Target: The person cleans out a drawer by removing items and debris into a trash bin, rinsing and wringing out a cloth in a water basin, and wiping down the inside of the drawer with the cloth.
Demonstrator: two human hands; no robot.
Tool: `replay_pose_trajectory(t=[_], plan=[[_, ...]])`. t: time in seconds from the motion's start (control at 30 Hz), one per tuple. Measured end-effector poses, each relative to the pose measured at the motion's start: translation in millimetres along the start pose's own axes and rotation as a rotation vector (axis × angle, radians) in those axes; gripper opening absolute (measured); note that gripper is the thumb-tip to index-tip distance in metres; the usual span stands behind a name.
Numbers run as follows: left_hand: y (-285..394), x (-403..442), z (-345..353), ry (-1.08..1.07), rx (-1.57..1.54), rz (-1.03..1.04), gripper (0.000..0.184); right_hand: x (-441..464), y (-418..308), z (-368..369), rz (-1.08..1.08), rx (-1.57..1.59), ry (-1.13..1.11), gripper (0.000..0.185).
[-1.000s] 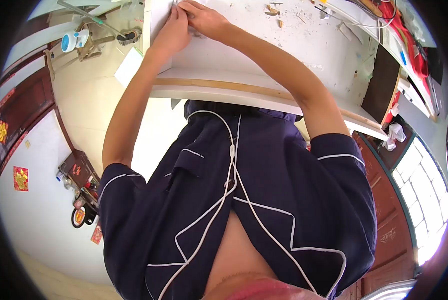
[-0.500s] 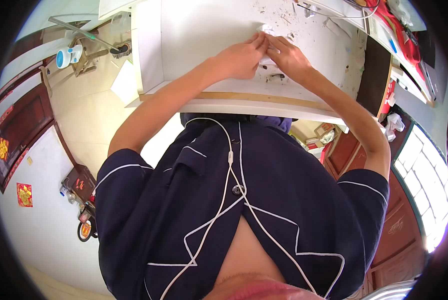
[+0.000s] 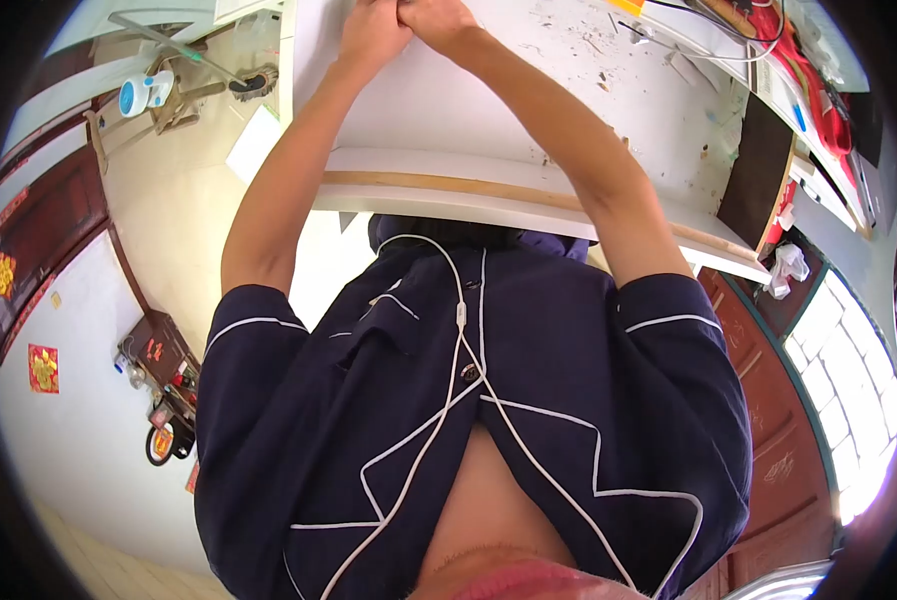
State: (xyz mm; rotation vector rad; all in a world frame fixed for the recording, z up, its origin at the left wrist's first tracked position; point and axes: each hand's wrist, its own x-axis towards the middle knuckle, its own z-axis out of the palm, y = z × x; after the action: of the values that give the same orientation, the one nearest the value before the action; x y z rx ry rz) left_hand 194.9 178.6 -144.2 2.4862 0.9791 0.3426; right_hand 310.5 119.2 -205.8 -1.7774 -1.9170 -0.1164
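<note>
My left hand (image 3: 373, 32) and my right hand (image 3: 440, 18) meet at the top edge of the view, above the far left part of a white open drawer (image 3: 428, 105). Both hands look closed, fingers drawn in and close together. The fingertips are cut off by the frame's edge, so whatever they hold is hidden. Dark crumbs and bits of debris (image 3: 603, 80) are scattered over the drawer's bottom, mostly to the right of my right forearm.
The drawer's wood-edged front (image 3: 448, 185) runs close before my body. Cables (image 3: 688, 40), a red strap (image 3: 833, 130) and a blue pen (image 3: 799, 117) lie at upper right. On the left floor are a broom (image 3: 253, 83) and a blue-white object (image 3: 146, 93). A white cable (image 3: 460, 315) hangs down my shirt.
Both hands have moved left and farther away together, from the drawer's middle to the view's top edge. The crumpled white piece at my fingers earlier is out of sight.
</note>
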Motion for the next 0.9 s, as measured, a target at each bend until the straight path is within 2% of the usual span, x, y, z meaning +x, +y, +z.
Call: replay_pose_trajectory(t=[0.03, 0.07, 0.13, 0.2, 0.27, 0.3, 0.33, 0.43, 0.53, 0.57, 0.6, 0.67, 0.73, 0.77, 0.8, 0.87, 0.9], plan=[[4.5, 7.3, 3.2, -0.008, -0.006, 0.006, 0.044, -7.1, 9.0, 4.5, 0.071, 0.004, -0.132, 0.021], [11.5, 11.0, 9.4, -0.071, -0.069, 0.083, 0.041, -13.2, 17.5, 8.8, 0.16, -0.138, -0.268, 0.015], [31.4, 21.8, 23.6, -0.137, -0.141, 0.173, 0.039, -37.4, 37.5, -24.3, 0.138, -0.089, -0.252, 0.013], [61.0, 27.4, 42.3, -0.239, -0.147, 0.238, 0.038, -63.2, 46.1, -63.6, 0.092, -0.175, -0.061, 0.012], [90.7, 14.0, 63.0, -0.141, -0.341, 0.436, 0.036, -98.8, 46.1, -102.4, 0.166, -0.284, -0.049, 0.016], [108.5, 5.5, 62.2, -0.162, -0.402, 0.485, 0.035, -114.7, 39.9, -130.5, 0.177, -0.265, -0.156, 0.013], [117.0, -0.1, 60.3, -0.425, -0.222, 0.493, 0.037, -126.4, 35.3, -156.1, 0.186, -0.246, -0.258, 0.013], [140.9, -30.6, 53.6, -0.447, -0.236, 0.58, 0.035, -161.9, 27.5, -182.2, 0.168, -0.174, -0.341, 0.01], [144.5, -38.5, 46.9, -0.476, -0.206, 0.633, 0.032, -169.2, 18.9, -196.0, 0.157, -0.095, -0.311, 0.011], [141.6, -40.5, 45.9, -0.397, -0.244, 0.652, 0.032, -168.3, 15.9, -197.1, 0.162, -0.094, -0.316, 0.011], [139.8, -41.6, 40.2, -0.317, -0.277, 0.666, 0.031, -161.5, 13.2, -197.7, 0.117, -0.063, -0.228, 0.011], [131.6, -38.5, 25.1, -0.264, -0.288, 0.638, 0.029, -140.1, 14.8, -190.2, 0.058, -0.028, -0.123, 0.011], [120.9, -36.1, 6.5, -0.231, -0.243, 0.433, 0.035, -115.2, 21.6, -166.2, -0.072, 0.021, -0.015, 0.01], [115.8, -33.9, 2.1, -0.055, -0.193, 0.455, 0.035, -103.2, 33.3, -139.3, -0.142, -0.066, -0.003, 0.014], [110.1, -30.3, 1.3, -0.049, -0.18, 0.456, 0.035, -93.0, 44.4, -109.7, -0.21, -0.152, 0.005, 0.018], [99.8, -15.8, 9.5, 0.055, -0.181, 0.23, 0.033, -68.2, 54.1, -78.4, -0.142, -0.085, 0.097, 0.02], [97.1, -8.1, 16.0, 0.064, -0.176, 0.232, 0.033, -64.8, 61.7, -59.1, -0.01, -0.104, -0.079, 0.023]])
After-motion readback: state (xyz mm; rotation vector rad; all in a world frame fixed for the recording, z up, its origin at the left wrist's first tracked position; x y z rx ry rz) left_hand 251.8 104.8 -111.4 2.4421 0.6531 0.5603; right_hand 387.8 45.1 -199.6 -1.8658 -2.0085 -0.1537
